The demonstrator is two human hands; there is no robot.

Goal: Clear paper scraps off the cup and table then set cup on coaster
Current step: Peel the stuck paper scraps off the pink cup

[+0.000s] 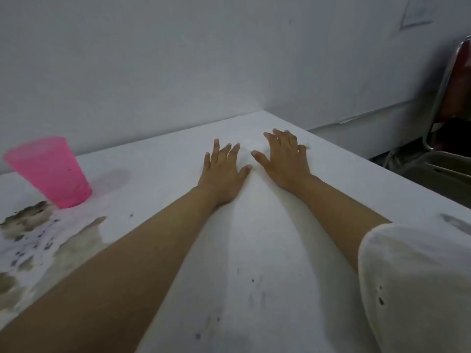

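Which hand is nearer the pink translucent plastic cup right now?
Left. The left hand lies flat on the white table, well to the right of the pink translucent plastic cup; the right hand lies farther right still.

both hands lie flat on the table (254, 238) near its far corner, left hand (221, 169) beside right hand (285, 159), small paper scraps (254, 146) between them; the cup (49, 171) stands far left.

Both hands flat on table (254, 250), cup (49, 171) far left
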